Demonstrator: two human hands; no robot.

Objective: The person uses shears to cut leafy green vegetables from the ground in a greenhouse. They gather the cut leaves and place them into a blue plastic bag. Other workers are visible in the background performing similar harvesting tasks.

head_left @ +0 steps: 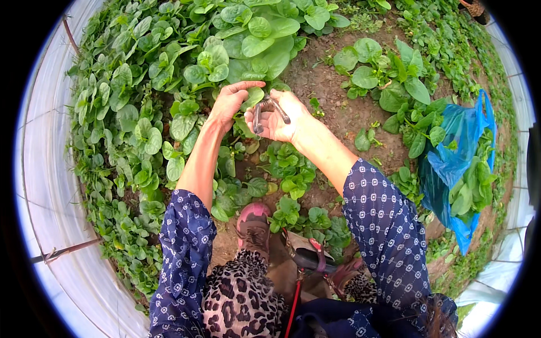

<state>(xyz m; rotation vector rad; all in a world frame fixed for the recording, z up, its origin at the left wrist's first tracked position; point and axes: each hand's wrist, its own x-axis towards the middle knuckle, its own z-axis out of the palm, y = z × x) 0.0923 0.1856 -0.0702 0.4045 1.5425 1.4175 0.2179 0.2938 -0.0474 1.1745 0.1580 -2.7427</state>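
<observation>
My right hand [282,118] grips a pair of dark metal shears [265,112], the handles lying across the palm and the tips pointing down and left. My left hand [230,102] reaches beside it, fingers curled around a broad green leaf [255,97] of a leafy plant [248,50]. Both hands hover just above the bed of green leafy plants and nearly touch each other. Both forearms come out of blue patterned sleeves [183,248].
A blue plastic bag [456,146] holding cut leaves lies on the right. Bare brown soil [332,96] shows between plants. White plastic sheeting [51,186] curves along the left edge. My pink shoe [253,222] and leopard-print trousers [239,298] are below the hands.
</observation>
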